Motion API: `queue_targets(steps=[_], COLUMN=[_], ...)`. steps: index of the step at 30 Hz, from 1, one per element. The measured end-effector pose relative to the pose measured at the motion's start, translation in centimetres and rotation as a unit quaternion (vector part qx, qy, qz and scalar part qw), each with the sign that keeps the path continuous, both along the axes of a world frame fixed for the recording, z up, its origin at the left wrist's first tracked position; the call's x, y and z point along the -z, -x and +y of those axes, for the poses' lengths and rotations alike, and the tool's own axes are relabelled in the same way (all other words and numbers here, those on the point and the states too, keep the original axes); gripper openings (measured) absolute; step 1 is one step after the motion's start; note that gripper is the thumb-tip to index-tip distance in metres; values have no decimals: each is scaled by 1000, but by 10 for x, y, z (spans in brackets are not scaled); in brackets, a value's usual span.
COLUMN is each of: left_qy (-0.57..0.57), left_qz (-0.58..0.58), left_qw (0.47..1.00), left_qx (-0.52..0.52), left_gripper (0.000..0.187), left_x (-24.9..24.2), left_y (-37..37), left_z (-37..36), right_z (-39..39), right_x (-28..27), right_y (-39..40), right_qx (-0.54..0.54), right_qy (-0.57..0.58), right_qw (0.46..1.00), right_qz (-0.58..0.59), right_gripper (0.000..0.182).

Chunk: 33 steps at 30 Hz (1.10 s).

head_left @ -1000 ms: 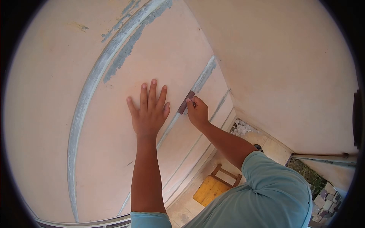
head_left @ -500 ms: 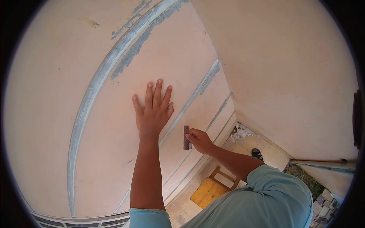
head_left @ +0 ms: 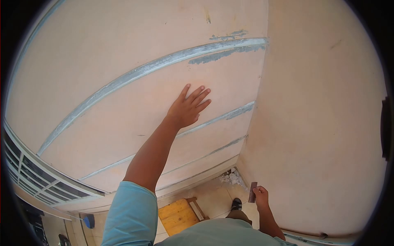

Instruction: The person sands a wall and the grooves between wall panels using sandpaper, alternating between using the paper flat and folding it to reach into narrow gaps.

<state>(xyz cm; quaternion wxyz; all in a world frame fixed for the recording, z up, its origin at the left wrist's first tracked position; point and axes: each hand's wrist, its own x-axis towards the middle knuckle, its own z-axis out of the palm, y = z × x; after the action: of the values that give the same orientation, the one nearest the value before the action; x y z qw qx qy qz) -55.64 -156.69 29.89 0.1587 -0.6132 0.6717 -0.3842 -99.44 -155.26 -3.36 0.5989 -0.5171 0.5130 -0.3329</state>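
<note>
My left hand (head_left: 186, 107) lies flat with its fingers spread on the pinkish wall (head_left: 156, 98), between the wide curved grey-white strip (head_left: 123, 78) and a narrower strip (head_left: 230, 112) below it. Low at the right, my right hand (head_left: 261, 194) grips a small brown flat block (head_left: 253, 192) by its edge. The block is held upright, away from the strips, near the wall corner. What exactly the block is cannot be made out. Rough grey patches (head_left: 221, 55) run along the upper strip.
A yellow-topped wooden stool (head_left: 179, 214) stands on the tiled floor (head_left: 215, 199) beneath me. White debris (head_left: 233, 177) lies in the corner. At the left is a barred window (head_left: 37, 180); a plain side wall (head_left: 308, 123) rises at the right.
The view has turned, so the strips lie flatter and the window shows more. My right hand has moved with the block from the striped wall down toward the side wall. My left hand remains on the wall.
</note>
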Motion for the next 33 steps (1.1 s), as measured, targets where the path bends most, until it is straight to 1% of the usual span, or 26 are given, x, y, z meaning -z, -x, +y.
queue_targets(steps=[1, 2, 3, 5, 7, 8, 9, 10, 11, 13, 15, 16, 17, 18, 19, 21, 23, 24, 25, 27, 28, 29, 30, 31, 32, 33], left_qy=[12, 22, 28, 85, 88, 107, 107, 122, 139, 150, 165, 174, 183, 187, 206, 227, 309, 305, 303, 306, 311, 319, 334, 350, 355, 397], left_qz=[23, 46, 55, 22, 8, -10, -6, -26, -49, -50, -55, -19, 17, 14, -6, -29, -41, -51, -48, -50, -51, -55, -46, -38, -44, -10], left_qw=[1000, 998, 998, 996, 996, 994, 993, 991, 988, 985, 981, 980, 978, 977, 973, 969, 949, 949, 950, 949, 947, 942, 939, 935, 931, 914], left_qx=[12, 22, 6, 35, -20, -36, -44, -45, -46, -70, -90, -98, -103, -103, -103, -98, -51, -57, -52, -54, -54, -89, -68, -48, -71, -79], left_gripper=[66, 68, 68, 69, 71, 71, 71, 72, 73, 73, 74, 73, 73, 73, 73, 73, 74, 71, 71, 70, 68, 68, 65, 62, 62, 64], left_x=[-6, -12, -20, -41, -62, -67, -69, -69, -68, -63, -59, -56, -51, -45, -37, -24, -13, -11, -14, -12, -11, -9, -8, -6, -2, 4], left_y=[-5, -11, -20, -38, -54, -62, -73, -85, -95, -110, -123, -130, -137, -145, -154, -169, -179, -183, -186, -180, -181, -184, -182, -180, -179, -179], left_z=[12, 26, 42, 82, 131, 156, 180, 204, 226, 262, 285, 293, 297, 298, 297, 293, 285, 285, 283, 285, 285, 296, 289, 284, 284, 284], right_z=[0, -2, -4, -11, -19, -21, -21, -20, -20, -25, -30, -38, -41, -46, -48, -59, -77, -77, -77, -84, -74, -54, -42, -36, -33, -30], right_x=[-9, -15, -19, -25, -33, -47, -62, -73, -85, -114, -148, -156, -176, -197, -221, -268, -313, -339, -362, -392, -404, -422, -430, -429, -426, -424], right_y=[4, 4, 1, -11, -33, -47, -61, -74, -90, -123, -152, -163, -175, -184, -192, -206, -223, -232, -242, -269, -279, -314, -333, -350, -363, -374], right_qx=[-2, -17, -21, -42, -91, -102, -110, -117, -131, -150, -161, -133, -133, -123, -111, -83, -15, 19, 50, 64, 52, 68, 97, 84, 88, 93], right_qy=[-27, -19, -15, -10, 70, 72, 75, 77, 103, 138, 244, 342, 349, 424, 496, 590, 691, 726, 756, 779, 784, 814, 835, 842, 844, 846], right_qw=[999, 1000, 1000, 999, 992, 991, 991, 990, 986, 979, 954, 927, 925, 895, 860, 801, 719, 682, 644, 612, 608, 558, 510, 507, 499, 492], right_qz=[-21, -11, -1, 17, -54, -40, -26, -21, -21, -26, 71, 77, 74, 65, 57, 62, 77, 90, 106, 117, 114, 146, 184, 165, 174, 183], right_gripper=[12, 12, 11, 10, 4, 1, 2, 2, 3, 5, 9, 25, 25, 13, 15, 17, 18, 19, 19, 18, 18, 18, 19, 19, 20, 21])
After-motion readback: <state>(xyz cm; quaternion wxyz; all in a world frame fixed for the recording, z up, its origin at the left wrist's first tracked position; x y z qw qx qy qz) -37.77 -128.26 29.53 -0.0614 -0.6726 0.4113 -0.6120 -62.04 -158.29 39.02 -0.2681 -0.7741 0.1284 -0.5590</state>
